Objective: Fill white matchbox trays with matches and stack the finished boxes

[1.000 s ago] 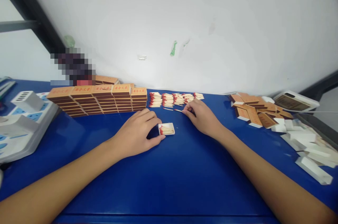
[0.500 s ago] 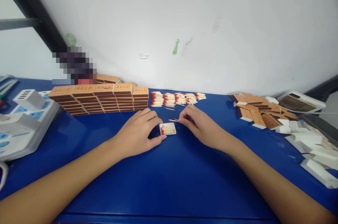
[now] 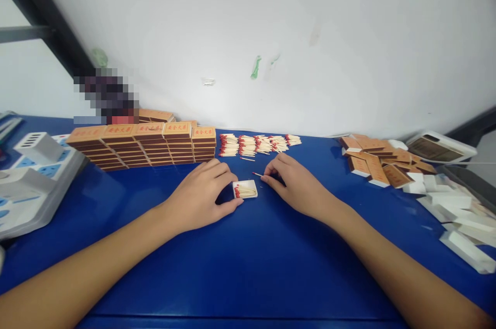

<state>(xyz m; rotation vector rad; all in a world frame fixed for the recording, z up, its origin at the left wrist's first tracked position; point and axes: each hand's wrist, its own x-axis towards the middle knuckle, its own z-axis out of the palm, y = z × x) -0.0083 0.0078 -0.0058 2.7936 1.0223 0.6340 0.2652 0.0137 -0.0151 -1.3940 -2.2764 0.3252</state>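
A small white matchbox tray (image 3: 251, 185) lies on the blue table with several red-headed matches (image 3: 245, 191) inside. My left hand (image 3: 205, 189) grips its left end between thumb and fingers. To the right of the tray, my right hand (image 3: 284, 179) pinches a single match (image 3: 257, 174), its red head pointing left, just clear of the tray. Beyond the hands, piles of loose matches (image 3: 247, 145) lie in a row with their heads to the left; one stray match (image 3: 248, 159) sits in front of them.
Stacked orange matchboxes (image 3: 143, 145) form a wall at the back left. A power strip (image 3: 42, 184) with plugs stands at the left. On the right are scattered matchbox sleeves (image 3: 374, 166), white trays (image 3: 461, 215) and a white device (image 3: 442, 147). A wall (image 3: 271, 34) rises behind.
The match in my right hand now shows more of its length, tilted a little upward toward its head. The left hand stays on the tray. The whole view has shifted slightly.
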